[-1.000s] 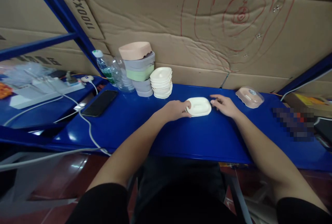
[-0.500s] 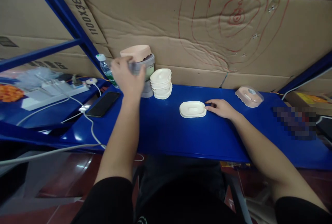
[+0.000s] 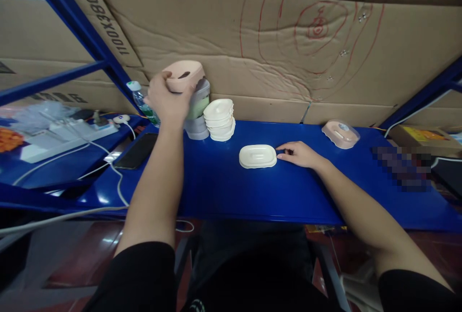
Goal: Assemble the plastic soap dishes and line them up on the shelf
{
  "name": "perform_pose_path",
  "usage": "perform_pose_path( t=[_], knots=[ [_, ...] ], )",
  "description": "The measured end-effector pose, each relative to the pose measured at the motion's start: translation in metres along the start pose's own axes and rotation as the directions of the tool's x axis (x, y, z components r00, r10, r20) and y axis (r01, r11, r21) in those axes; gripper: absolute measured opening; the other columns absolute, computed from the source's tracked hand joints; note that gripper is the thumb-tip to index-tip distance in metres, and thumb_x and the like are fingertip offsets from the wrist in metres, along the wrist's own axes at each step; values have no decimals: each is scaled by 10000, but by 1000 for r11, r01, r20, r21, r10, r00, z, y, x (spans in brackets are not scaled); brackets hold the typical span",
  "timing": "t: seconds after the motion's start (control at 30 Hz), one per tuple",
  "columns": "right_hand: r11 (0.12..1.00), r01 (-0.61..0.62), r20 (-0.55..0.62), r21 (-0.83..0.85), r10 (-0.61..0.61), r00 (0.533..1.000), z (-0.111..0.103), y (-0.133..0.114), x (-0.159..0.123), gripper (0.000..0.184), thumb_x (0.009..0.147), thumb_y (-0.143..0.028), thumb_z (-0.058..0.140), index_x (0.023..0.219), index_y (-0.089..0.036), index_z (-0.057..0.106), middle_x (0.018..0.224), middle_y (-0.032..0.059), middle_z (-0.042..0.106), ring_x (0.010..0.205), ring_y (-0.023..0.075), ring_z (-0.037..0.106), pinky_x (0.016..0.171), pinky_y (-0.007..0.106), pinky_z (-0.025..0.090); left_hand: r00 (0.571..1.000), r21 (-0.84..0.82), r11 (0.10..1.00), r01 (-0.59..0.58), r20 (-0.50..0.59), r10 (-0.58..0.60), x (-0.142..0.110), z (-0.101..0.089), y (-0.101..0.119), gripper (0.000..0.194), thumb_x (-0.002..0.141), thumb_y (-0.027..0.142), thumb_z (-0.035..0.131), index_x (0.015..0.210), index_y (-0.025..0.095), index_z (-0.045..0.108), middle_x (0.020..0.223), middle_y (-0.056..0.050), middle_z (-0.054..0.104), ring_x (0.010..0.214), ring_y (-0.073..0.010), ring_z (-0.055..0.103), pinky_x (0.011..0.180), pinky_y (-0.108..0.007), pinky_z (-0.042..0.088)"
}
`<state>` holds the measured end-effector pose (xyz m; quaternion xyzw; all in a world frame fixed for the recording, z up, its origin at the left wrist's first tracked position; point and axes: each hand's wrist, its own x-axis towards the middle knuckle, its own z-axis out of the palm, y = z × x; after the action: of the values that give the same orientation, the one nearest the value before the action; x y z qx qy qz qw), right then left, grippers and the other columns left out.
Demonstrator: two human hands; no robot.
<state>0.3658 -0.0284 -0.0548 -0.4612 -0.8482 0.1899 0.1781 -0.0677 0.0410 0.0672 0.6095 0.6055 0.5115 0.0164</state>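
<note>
My left hand (image 3: 164, 97) is closed around a pink soap-dish shell (image 3: 185, 74), tilted at the top of a stack of grey and green shells (image 3: 197, 114) at the back of the blue shelf (image 3: 224, 187). Beside that stack stands a pile of cream inserts (image 3: 219, 119). A single cream tray (image 3: 257, 156) lies flat in the middle of the shelf. My right hand (image 3: 298, 153) rests on the shelf with its fingertips at the tray's right end, fingers loosely curled and holding nothing.
A pink soap dish with a clear lid (image 3: 340, 134) sits at the back right. A black phone (image 3: 136, 150), a water bottle (image 3: 141, 101), white cables (image 3: 119, 177) and a power strip (image 3: 61, 131) lie to the left. Cardboard (image 3: 274, 47) walls the back.
My left hand left the cream tray, reached up to the stack and took hold of the pink shell, which now tilts. My right hand stayed by the tray.
</note>
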Motion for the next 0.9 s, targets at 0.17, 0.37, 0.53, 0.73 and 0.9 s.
perform_pose_path(
  t=[0.17,0.37,0.53,0.73,0.9],
  knots=[
    [1000,-2,-10,0,2,1000,-1,1,0,582,971,-691,657,1264,-212,811,870,64,799,755,224,718,708,346,498,964,-14,996,-88,-253,81,-17,3,15,641,843,639,720,1343,268,566,1551,-57,562,1550,-367,407,1196,-630,301],
    [981,-17,-144,192,45,988,0,8,-1,709,977,-757,587,1423,-219,711,958,73,811,747,223,729,744,376,586,917,-277,885,-374,32,397,-86,40,33,542,784,526,859,1166,230,613,1303,-106,687,1265,-315,658,1056,-493,537],
    [904,-1,-257,428,122,959,1,14,0,851,980,-865,440,1511,-226,625,1116,117,813,854,244,775,793,403,641,732,-468,808,-359,396,555,-128,62,37,491,774,461,913,1130,240,658,1356,-135,702,1251,-296,683,1035,-458,569],
    [954,131,-200,271,-78,977,0,2,-3,980,827,-833,747,1604,-269,553,1466,142,725,1288,359,724,1139,564,555,575,-485,785,-385,539,615,-130,67,28,510,737,429,949,1108,217,672,1349,-142,696,1236,-287,686,1064,-458,546],
    [978,133,-164,162,-106,981,6,-4,-3,1026,733,-700,916,1601,-275,571,1595,134,631,1427,400,638,1233,610,480,537,-434,824,-365,625,567,-129,67,23,519,709,448,949,1081,224,667,1322,-139,689,1215,-292,687,1054,-458,549]
  ],
)
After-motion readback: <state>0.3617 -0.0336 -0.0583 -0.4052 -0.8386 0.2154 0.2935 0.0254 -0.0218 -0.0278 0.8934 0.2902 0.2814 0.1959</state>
